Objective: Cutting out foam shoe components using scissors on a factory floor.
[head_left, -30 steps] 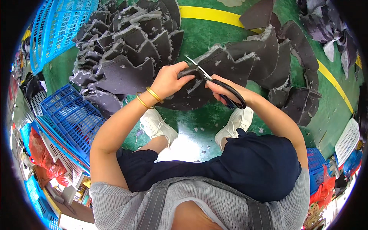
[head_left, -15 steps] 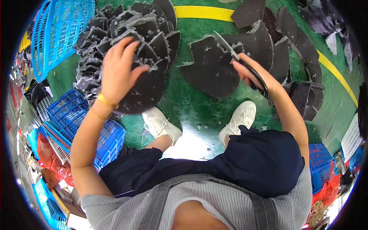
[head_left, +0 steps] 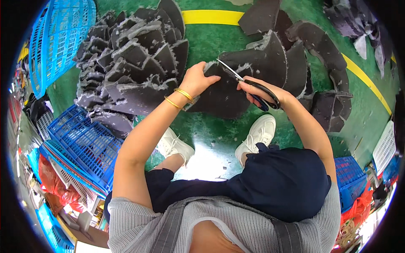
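Note:
My left hand [head_left: 199, 80] grips the ragged left edge of a dark grey foam sheet [head_left: 223, 95] held above the green floor. In my right hand [head_left: 263, 90] are black-handled scissors [head_left: 247, 84], blades open and pointing up-left onto the sheet's top edge. Two gold bangles [head_left: 179, 97] ring my left wrist. A heap of cut grey foam pieces [head_left: 130, 71] lies to the left of my left hand. More uncut grey sheets [head_left: 295, 59] lie behind and to the right of the scissors.
Blue plastic crates [head_left: 80, 143] stack at lower left and a blue basket [head_left: 57, 38] stands at upper left. A yellow line [head_left: 211, 17] crosses the green floor. My white shoes [head_left: 257, 135] rest below the sheet. Another blue crate [head_left: 350, 173] is at right.
My left hand came back from the foam heap on the left and took hold of a sheet. My right hand brought the scissors down onto that sheet's edge.

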Available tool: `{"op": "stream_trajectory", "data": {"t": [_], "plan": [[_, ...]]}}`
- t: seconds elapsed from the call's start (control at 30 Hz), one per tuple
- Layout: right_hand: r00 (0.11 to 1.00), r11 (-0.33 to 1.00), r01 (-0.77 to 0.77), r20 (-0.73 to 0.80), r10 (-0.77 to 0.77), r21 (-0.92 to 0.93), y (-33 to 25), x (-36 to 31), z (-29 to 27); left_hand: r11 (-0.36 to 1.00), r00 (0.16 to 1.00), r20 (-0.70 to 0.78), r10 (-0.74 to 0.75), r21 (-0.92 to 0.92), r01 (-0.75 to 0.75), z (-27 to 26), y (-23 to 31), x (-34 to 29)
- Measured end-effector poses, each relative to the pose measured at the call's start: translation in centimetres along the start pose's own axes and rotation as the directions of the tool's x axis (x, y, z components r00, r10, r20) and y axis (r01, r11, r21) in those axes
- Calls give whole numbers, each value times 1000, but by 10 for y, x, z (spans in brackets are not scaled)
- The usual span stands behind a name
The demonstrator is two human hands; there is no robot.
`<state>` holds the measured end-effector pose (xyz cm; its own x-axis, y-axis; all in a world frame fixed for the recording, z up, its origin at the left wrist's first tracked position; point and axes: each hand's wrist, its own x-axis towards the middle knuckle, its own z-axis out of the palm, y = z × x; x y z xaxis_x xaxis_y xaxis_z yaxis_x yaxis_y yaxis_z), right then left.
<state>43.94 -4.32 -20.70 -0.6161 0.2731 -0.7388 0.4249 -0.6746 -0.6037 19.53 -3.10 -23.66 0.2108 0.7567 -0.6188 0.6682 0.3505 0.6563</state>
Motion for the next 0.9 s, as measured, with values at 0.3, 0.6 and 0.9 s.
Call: {"op": "stream_trajectory", "data": {"t": [0.3,0.6,0.9], "plan": [[997,995,39,-58,-45,-86,-19,11,28,998,995,-75,66,7,-65,-9,0,-33],[726,813,194,-476,-496,-550,-44,-28,-26,944,881,369,296,26,-328,-44,40,-39],[392,742,190,-643,-658,-643,1,8,-75,929,946,242,213,-349,-120,21,42,77]]}}
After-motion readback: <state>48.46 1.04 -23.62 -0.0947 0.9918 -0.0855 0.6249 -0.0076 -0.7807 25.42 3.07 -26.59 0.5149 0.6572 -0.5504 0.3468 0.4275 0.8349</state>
